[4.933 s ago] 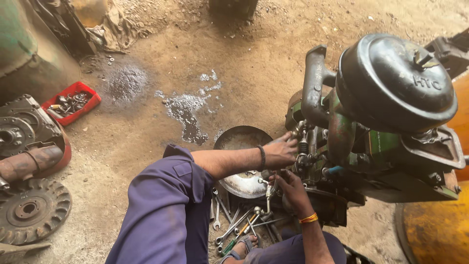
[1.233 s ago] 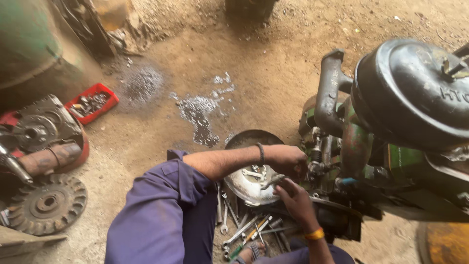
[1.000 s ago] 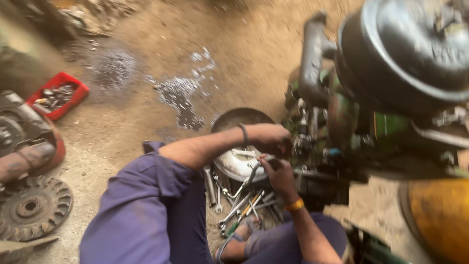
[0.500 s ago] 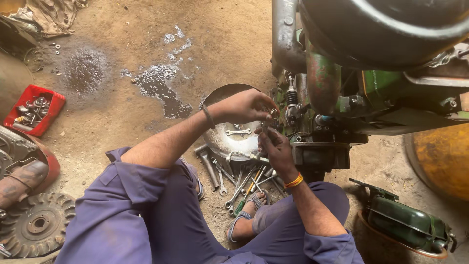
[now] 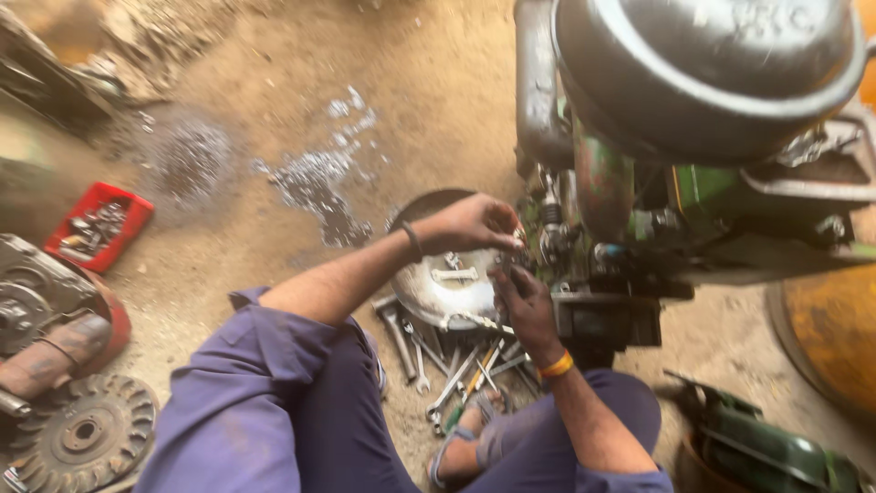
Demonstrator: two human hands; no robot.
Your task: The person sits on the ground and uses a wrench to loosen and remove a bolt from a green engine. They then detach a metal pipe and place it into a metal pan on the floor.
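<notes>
Both the left hand (image 5: 474,224) and right hand (image 5: 522,301) pinch at small parts on the engine (image 5: 639,183) above a metal pan (image 5: 438,283), though what they grip I cannot tell

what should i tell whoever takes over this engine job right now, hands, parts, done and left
Left hand: fingertips pinched at the engine side; what it grips is too small to tell.
Right hand: raised just below, at the same spot, palm up; hold unclear.
Metal pan sits under both hands with a spanner-like piece in it. Loose spanners lie on the dirt beside the sandalled foot.
Red tray of small parts and a toothed wheel lie far left.
Done and left: cannot tell from this view.
</notes>
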